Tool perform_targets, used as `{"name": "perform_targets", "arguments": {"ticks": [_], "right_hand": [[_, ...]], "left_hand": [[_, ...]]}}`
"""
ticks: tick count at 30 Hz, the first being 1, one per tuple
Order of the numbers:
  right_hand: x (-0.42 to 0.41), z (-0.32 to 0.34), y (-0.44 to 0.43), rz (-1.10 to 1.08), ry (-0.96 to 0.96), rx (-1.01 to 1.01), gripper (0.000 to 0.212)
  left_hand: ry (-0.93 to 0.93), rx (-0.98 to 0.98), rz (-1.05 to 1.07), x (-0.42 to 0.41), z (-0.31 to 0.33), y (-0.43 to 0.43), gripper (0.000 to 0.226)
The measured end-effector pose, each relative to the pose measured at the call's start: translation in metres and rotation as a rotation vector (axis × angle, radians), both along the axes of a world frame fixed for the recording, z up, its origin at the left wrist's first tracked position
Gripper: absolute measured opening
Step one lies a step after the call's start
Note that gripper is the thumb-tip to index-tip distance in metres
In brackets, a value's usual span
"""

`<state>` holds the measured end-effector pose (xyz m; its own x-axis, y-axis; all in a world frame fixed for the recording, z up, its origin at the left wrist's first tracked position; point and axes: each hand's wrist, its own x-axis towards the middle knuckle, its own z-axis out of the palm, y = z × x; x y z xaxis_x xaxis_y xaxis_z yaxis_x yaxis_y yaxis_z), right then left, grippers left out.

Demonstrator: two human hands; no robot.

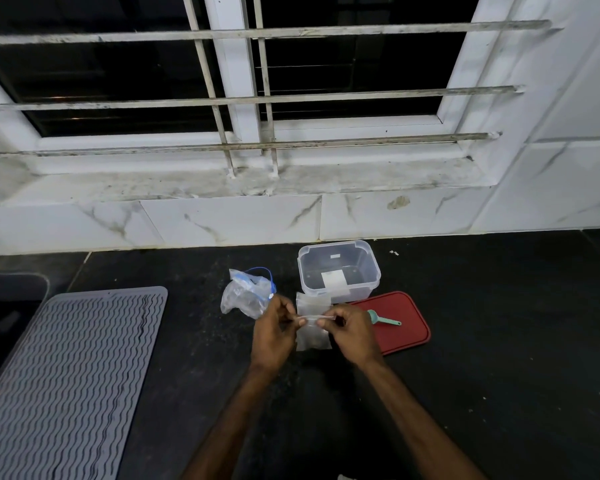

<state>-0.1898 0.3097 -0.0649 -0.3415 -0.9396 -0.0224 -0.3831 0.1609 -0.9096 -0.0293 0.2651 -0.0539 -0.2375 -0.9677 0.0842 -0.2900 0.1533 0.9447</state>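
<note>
Small clear pouch [313, 336]: flat, translucent, rectangular, with its top strip pulled taut. Held just above the middle of the black counter [499, 341]. Left hand [272, 336] and right hand [354, 336] pinch its top corners. Toward the counter's back edge: clear container [340, 268], crumpled bag [246, 296], red lid [406, 327] bearing a teal scoop [383, 319].

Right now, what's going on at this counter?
A person stands at a black counter and holds a small clear bag upright between both hands. The left hand and right hand pinch its top edge from either side. Behind it sits an open clear container, with a crumpled blue-zip bag to its left. A teal scoop lies on a red lid, untouched.
</note>
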Motion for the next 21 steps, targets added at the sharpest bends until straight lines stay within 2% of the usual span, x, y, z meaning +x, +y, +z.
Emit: {"name": "perform_targets", "arguments": {"ticks": [3,7,9,12,14,17,21], "right_hand": [[0.000,0.005,-0.003,0.007,0.078,0.023,0.010],[-0.008,0.009,-0.006,0.027,0.035,-0.023,0.006],[-0.008,0.012,-0.005,0.048,-0.010,-0.021,0.002],[-0.004,0.016,-0.004,0.070,-0.025,-0.046,0.009],[0.000,0.018,-0.006,0.117,-0.014,-0.052,0.017],[0.004,0.017,-0.009,0.133,0.055,-0.071,0.014],[0.004,0.014,-0.012,0.068,0.186,-0.119,0.021]], "left_hand": [[0.087,0.080,-0.020,-0.001,-0.004,-0.005,0.032],[0.163,0.150,-0.021,-0.004,-0.003,-0.003,0.026],[0.108,0.132,-0.061,-0.004,-0.006,-0.005,0.023],[-0.014,0.063,-0.063,-0.004,-0.009,-0.006,0.007],[-0.051,0.026,-0.043,-0.004,-0.008,-0.006,0.017],[-0.095,-0.009,-0.073,-0.002,-0.006,-0.009,0.027],[-0.170,0.020,-0.106,0.002,-0.005,-0.013,0.020]]}}
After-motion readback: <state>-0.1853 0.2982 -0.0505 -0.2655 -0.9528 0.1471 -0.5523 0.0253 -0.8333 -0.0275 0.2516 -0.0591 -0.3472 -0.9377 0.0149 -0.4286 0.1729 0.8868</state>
